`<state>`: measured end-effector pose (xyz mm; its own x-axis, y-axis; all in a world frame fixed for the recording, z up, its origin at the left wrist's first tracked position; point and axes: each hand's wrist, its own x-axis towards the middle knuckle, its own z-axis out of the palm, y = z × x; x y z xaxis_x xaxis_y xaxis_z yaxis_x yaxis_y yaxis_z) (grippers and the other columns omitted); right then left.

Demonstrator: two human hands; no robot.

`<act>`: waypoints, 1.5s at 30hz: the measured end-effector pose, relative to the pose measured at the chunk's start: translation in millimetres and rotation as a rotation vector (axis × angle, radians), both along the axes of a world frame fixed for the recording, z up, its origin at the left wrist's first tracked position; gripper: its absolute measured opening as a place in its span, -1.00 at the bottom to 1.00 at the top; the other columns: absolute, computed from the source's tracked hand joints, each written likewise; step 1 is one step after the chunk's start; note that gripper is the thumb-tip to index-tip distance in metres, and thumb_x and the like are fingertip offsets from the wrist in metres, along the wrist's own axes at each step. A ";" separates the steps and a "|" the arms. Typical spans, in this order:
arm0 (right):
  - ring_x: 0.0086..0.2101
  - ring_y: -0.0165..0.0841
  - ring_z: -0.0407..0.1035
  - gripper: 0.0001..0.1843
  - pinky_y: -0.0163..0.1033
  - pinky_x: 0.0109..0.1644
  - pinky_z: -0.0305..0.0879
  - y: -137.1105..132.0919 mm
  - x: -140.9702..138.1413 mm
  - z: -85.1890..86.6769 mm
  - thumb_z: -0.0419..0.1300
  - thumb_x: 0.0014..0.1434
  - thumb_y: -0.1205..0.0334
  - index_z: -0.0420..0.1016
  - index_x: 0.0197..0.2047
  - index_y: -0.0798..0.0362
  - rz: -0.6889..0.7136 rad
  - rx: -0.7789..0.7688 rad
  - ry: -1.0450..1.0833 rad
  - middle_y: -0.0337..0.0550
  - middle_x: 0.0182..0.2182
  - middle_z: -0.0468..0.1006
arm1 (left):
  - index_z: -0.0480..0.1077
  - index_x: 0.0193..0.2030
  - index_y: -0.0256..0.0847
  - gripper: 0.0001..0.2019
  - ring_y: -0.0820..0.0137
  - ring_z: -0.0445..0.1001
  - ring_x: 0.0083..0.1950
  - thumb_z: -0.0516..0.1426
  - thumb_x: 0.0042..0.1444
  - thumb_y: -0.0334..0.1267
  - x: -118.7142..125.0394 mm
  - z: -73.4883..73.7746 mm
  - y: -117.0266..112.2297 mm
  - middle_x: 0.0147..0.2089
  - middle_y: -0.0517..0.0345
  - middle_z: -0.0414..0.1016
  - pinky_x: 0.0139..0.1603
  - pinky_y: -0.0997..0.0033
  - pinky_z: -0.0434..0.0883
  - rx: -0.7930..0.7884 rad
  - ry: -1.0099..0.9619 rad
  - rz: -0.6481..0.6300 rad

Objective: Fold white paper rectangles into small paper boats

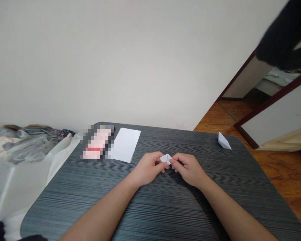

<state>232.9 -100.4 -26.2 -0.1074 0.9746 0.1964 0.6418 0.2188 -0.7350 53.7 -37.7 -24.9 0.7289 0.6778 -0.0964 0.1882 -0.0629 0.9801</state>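
Between my two hands is a small piece of folded white paper (166, 158), with crease lines meeting near its middle. My left hand (149, 167) pinches its left side between thumb and fingers. On the other side, my right hand (189, 168) grips the right edge, thumb on top. Both hands are just over the middle of the dark table, and my fingers cover the paper's ends. A finished-looking folded white paper shape (224, 141), pointed at both ends, lies at the table's far right.
A stack of white paper sheets (126, 144) lies at the back left of the dark wood-grain table (150, 214). Left of it is a pixelated phone-like object (97, 142). Plastic-wrapped bundles (32, 147) are beside the table. A pale wall (130, 60) stands behind.
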 end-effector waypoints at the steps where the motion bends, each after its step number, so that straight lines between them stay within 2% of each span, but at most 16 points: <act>1: -0.56 -0.44 0.29 -0.73 -0.34 -0.43 0.17 -0.1 0.0 0.0 0.04 0.24 0.24 0.39 -0.47 0.06 0.006 0.001 -0.002 -0.26 -0.61 0.41 | 0.40 -0.32 -0.30 -0.86 0.46 0.41 -0.42 0.11 0.07 -0.25 -0.3 0.0 0.0 -0.43 0.14 0.46 -0.40 0.51 0.29 -0.015 -0.009 -0.002; 6: -0.54 -0.43 0.27 -0.75 -0.34 -0.42 0.15 -0.6 0.1 -0.1 0.04 0.24 0.25 0.39 -0.45 0.07 0.035 -0.008 -0.011 -0.26 -0.59 0.39 | 0.38 -0.32 -0.31 -0.86 0.47 0.42 -0.42 0.10 0.09 -0.26 -1.4 -0.6 -0.8 -0.37 0.09 0.49 -0.39 0.50 0.33 -0.054 -0.049 -0.007; 14: -0.52 -0.45 0.26 -0.69 -0.35 -0.38 0.13 -1.4 0.0 3.8 0.01 0.27 0.25 0.36 -0.51 0.07 0.102 0.001 -0.010 -0.27 -0.60 0.37 | 0.41 -0.33 -0.31 -0.88 0.47 0.43 -0.42 0.11 0.07 -0.29 -1.7 -1.1 -1.2 -0.40 0.10 0.49 -0.40 0.50 0.33 -0.022 -0.033 -0.027; 25: -0.50 -0.44 0.27 -0.72 -0.33 -0.37 0.13 -0.6 1.1 3.1 0.02 0.25 0.29 0.36 -0.49 0.07 0.115 0.029 -0.022 -0.25 -0.57 0.37 | 0.46 -0.36 -0.32 -0.82 0.51 0.39 -0.50 0.09 0.08 -0.26 -1.8 4.2 -0.5 -0.51 0.17 0.45 -0.48 0.57 0.27 -0.047 0.010 -0.045; 32: -0.39 -0.38 0.33 -0.90 -0.28 -0.29 0.21 -0.3 -3.0 6.7 0.10 0.21 0.29 0.44 -0.26 0.05 0.151 0.092 0.055 -0.15 -0.39 0.48 | 0.46 -0.38 -0.29 -0.70 0.49 0.39 -0.51 0.06 0.11 -0.09 -3.5 6.0 -2.0 -0.52 0.15 0.47 -0.51 0.58 0.24 0.080 0.099 -0.058; 36: -0.35 -0.36 0.35 -0.88 -0.26 -0.24 0.24 1.3 -4.2 6.1 0.09 0.21 0.34 0.46 -0.29 0.05 0.174 0.151 0.100 -0.14 -0.39 0.49 | 0.46 -0.38 -0.28 -0.67 0.49 0.41 -0.51 0.02 0.15 -0.08 -3.4 8.3 -2.6 -0.52 0.16 0.47 -0.50 0.58 0.23 0.168 0.133 -0.088; 41: -0.38 -0.38 0.35 -0.82 -0.26 -0.27 0.24 0.7 -4.7 8.4 0.09 0.21 0.36 0.47 -0.39 0.05 0.162 0.135 0.114 -0.15 -0.44 0.49 | 0.47 -0.38 -0.26 -0.70 0.50 0.40 -0.52 0.01 0.16 -0.12 -3.2 5.9 -2.9 -0.54 0.18 0.47 -0.51 0.59 0.23 0.218 0.144 -0.099; 45: -0.39 -0.38 0.35 -0.83 -0.26 -0.28 0.24 0.2 -4.5 9.7 0.09 0.20 0.36 0.47 -0.39 0.06 0.161 0.126 0.112 -0.16 -0.45 0.48 | 0.47 -0.38 -0.26 -0.70 0.50 0.42 -0.51 0.01 0.16 -0.13 -2.7 6.1 -2.5 -0.53 0.17 0.47 -0.50 0.59 0.24 0.224 0.140 -0.111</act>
